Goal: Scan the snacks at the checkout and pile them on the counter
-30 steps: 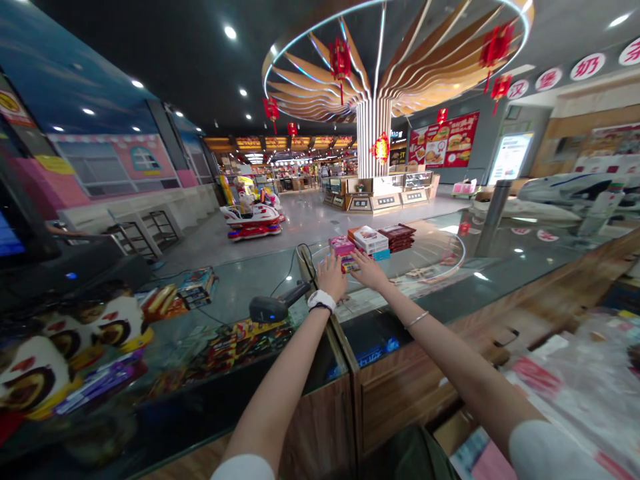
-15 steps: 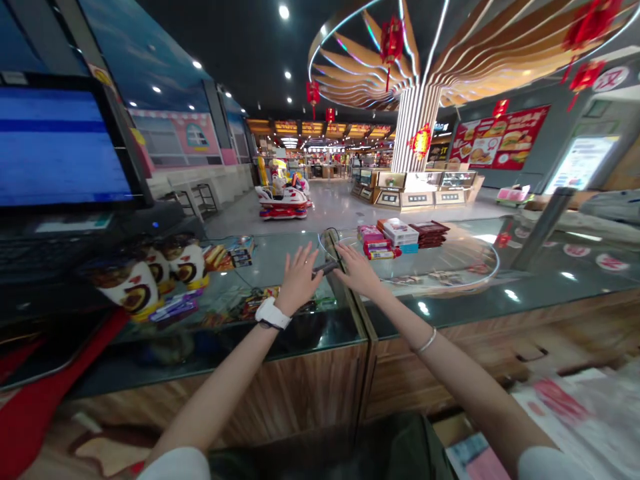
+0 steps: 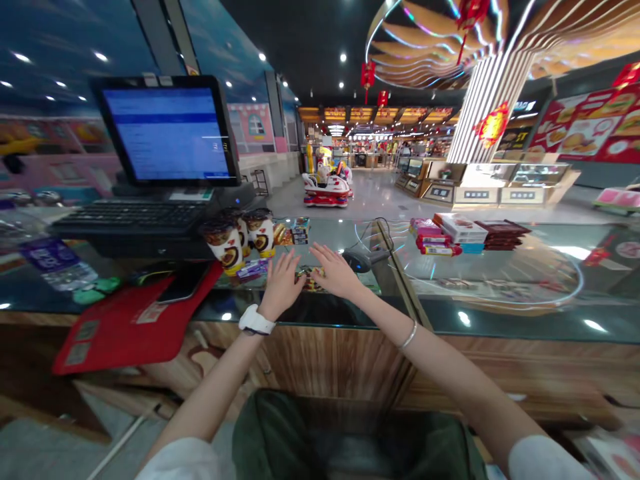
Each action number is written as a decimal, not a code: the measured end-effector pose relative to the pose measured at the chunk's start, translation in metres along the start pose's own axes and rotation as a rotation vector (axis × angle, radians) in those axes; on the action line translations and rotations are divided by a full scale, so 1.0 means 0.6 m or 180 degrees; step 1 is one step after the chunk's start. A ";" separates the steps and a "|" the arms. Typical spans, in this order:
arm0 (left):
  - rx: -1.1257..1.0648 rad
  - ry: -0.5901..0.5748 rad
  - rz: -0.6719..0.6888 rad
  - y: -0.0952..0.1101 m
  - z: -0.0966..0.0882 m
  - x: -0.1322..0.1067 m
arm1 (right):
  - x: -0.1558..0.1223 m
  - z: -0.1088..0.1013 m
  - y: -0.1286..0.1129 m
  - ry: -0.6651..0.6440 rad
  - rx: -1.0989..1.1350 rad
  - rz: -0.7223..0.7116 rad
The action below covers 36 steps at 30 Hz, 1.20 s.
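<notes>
My left hand, with a white watch at the wrist, hovers flat over the glass counter, fingers stretched out and holding nothing. My right hand, with a thin bracelet on the wrist, is beside it, fingers also spread and empty. Both hands are above small packets seen through the glass. A dark barcode scanner lies just right of my right hand. Snack cups stand just left of my left hand.
A till screen and keyboard stand at the left, with a red mat and a phone in front. Stacked boxes sit on the counter to the right. A water bottle lies far left.
The view has swung left, bringing the screen and keyboard into sight. Both hands drew back from the stacked boxes and moved left along the counter, fingers staying spread.
</notes>
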<state>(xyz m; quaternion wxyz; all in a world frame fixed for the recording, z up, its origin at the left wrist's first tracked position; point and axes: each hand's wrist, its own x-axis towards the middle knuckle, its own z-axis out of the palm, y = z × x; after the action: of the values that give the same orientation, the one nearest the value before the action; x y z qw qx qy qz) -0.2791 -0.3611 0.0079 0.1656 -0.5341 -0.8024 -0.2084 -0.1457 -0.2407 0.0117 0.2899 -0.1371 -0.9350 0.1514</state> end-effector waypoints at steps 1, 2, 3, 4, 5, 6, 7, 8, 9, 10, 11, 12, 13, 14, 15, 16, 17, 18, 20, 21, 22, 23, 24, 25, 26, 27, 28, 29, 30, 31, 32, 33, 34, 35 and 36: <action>0.0046 0.0019 -0.0035 -0.011 -0.005 -0.005 | 0.008 0.008 -0.007 -0.0005 0.0009 -0.0048; 0.0094 0.0040 -0.0066 -0.021 -0.011 -0.011 | 0.015 0.015 -0.014 -0.0010 0.0013 -0.0094; 0.0146 0.0057 -0.0084 -0.031 -0.016 -0.016 | 0.022 0.021 -0.021 -0.0024 0.0009 -0.0143; 0.0203 0.0072 -0.0095 -0.040 -0.021 -0.021 | 0.028 0.027 -0.027 -0.0047 -0.0003 -0.0192; 0.0264 0.0079 -0.0102 -0.049 -0.025 -0.026 | 0.033 0.032 -0.033 -0.0081 -0.0024 -0.0239; 0.0328 0.0082 -0.0106 -0.057 -0.030 -0.031 | 0.039 0.037 -0.040 -0.0122 -0.0052 -0.0279; 0.0390 0.0084 -0.0115 -0.066 -0.033 -0.036 | 0.044 0.041 -0.046 -0.0168 -0.0086 -0.0306; 0.0450 0.0083 -0.0124 -0.074 -0.036 -0.040 | 0.049 0.046 -0.052 -0.0214 -0.0123 -0.0320; 0.0507 0.0082 -0.0137 -0.082 -0.038 -0.043 | 0.054 0.051 -0.058 -0.0256 -0.0158 -0.0326; 0.0563 0.0095 -0.0158 -0.090 -0.040 -0.045 | 0.059 0.056 -0.063 -0.0296 -0.0188 -0.0333; 0.0623 0.0121 -0.0189 -0.097 -0.041 -0.048 | 0.064 0.062 -0.068 -0.0338 -0.0214 -0.0344; 0.0691 0.0161 -0.0239 -0.104 -0.042 -0.049 | 0.070 0.068 -0.073 -0.0381 -0.0238 -0.0359; 0.0763 0.0212 -0.0310 -0.110 -0.043 -0.051 | 0.076 0.075 -0.077 -0.0428 -0.0259 -0.0381; 0.0837 0.0266 -0.0398 -0.116 -0.043 -0.052 | 0.083 0.083 -0.080 -0.0476 -0.0279 -0.0405; 0.0904 0.0318 -0.0499 -0.121 -0.044 -0.054 | 0.090 0.092 -0.082 -0.0524 -0.0299 -0.0432; 0.0956 0.0353 -0.0593 -0.125 -0.043 -0.056 | 0.097 0.101 -0.085 -0.0568 -0.0317 -0.0462; 0.0988 0.0374 -0.0665 -0.128 -0.043 -0.058 | 0.105 0.111 -0.087 -0.0606 -0.0334 -0.0497; 0.0999 0.0389 -0.0715 -0.130 -0.042 -0.061 | 0.113 0.121 -0.088 -0.0639 -0.0351 -0.0537; 0.0972 0.0385 -0.0747 -0.133 -0.040 -0.067 | 0.128 0.141 -0.092 -0.0697 -0.0380 -0.0610; 0.0936 0.0394 -0.0781 -0.133 -0.038 -0.070 | 0.135 0.149 -0.093 -0.0728 -0.0390 -0.0637; 0.0899 0.0402 -0.0809 -0.133 -0.037 -0.073 | 0.140 0.157 -0.095 -0.0762 -0.0391 -0.0660; 0.0860 0.0420 -0.0827 -0.134 -0.035 -0.076 | 0.145 0.162 -0.096 -0.0797 -0.0383 -0.0675; 0.0817 0.0427 -0.0833 -0.134 -0.033 -0.078 | 0.148 0.167 -0.097 -0.0835 -0.0362 -0.0679; 0.0778 0.0445 -0.0855 -0.134 -0.031 -0.080 | 0.150 0.169 -0.097 -0.0870 -0.0329 -0.0670; 0.0743 0.0470 -0.0887 -0.134 -0.030 -0.081 | 0.151 0.171 -0.096 -0.0913 -0.0283 -0.0649; 0.0706 0.0488 -0.0921 -0.135 -0.028 -0.082 | 0.151 0.172 -0.096 -0.0955 -0.0231 -0.0623; 0.0673 0.0505 -0.0961 -0.135 -0.026 -0.083 | 0.151 0.173 -0.094 -0.0984 -0.0186 -0.0588; 0.0645 0.0521 -0.1004 -0.135 -0.025 -0.083 | 0.151 0.174 -0.092 -0.1013 -0.0144 -0.0563; 0.0624 0.0533 -0.1047 -0.135 -0.025 -0.084 | 0.150 0.176 -0.090 -0.1043 -0.0109 -0.0532; 0.0611 0.0542 -0.1087 -0.135 -0.024 -0.084 | 0.149 0.177 -0.087 -0.1077 -0.0084 -0.0502; 0.0604 0.0544 -0.1119 -0.135 -0.024 -0.085 | 0.149 0.180 -0.084 -0.1117 -0.0066 -0.0473; 0.0599 0.0536 -0.1143 -0.135 -0.024 -0.085 | 0.149 0.182 -0.082 -0.1161 -0.0059 -0.0440; 0.0592 0.0517 -0.1157 -0.135 -0.024 -0.085 | 0.149 0.185 -0.079 -0.1204 -0.0058 -0.0411; 0.0579 0.0486 -0.1163 -0.134 -0.024 -0.086 | 0.149 0.187 -0.077 -0.1237 -0.0063 -0.0387; 0.0563 0.0453 -0.1166 -0.134 -0.024 -0.086 | 0.149 0.190 -0.075 -0.1251 -0.0072 -0.0368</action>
<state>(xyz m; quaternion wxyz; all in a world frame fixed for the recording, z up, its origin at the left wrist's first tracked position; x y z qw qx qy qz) -0.3336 -0.4366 -0.0173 0.2273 -0.3467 -0.8876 -0.2010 -0.2906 -0.2745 -0.0167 0.1085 -0.0542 -0.9816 0.1477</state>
